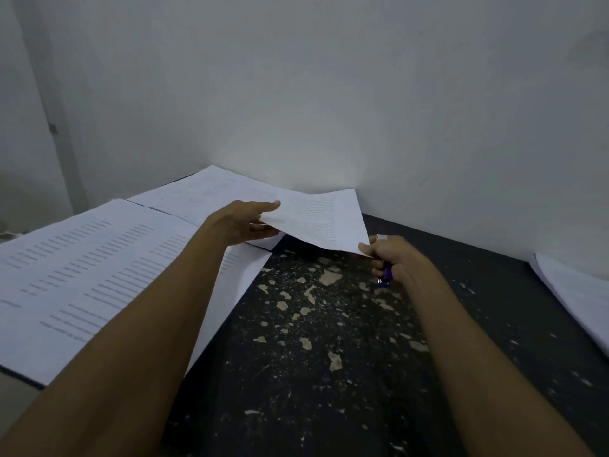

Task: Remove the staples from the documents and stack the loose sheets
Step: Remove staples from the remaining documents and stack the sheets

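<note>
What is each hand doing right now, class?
Left hand: pinches the sheet at its left corner.
Right hand: pinches the sheet's near corner and also grips a purple tool.

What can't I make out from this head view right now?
Head view:
Purple tool: mostly hidden in the right hand.
Print on the lifted sheet: blurred, unreadable.
Right paper pile: cut off by the frame edge.
Any staples: too small to tell.

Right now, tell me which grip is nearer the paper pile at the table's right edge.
Right. The right grip, pinching a corner of the lifted sheet, is left of the pile and apart from it; the left grip holds that sheet's opposite edge, farther left still.
</note>
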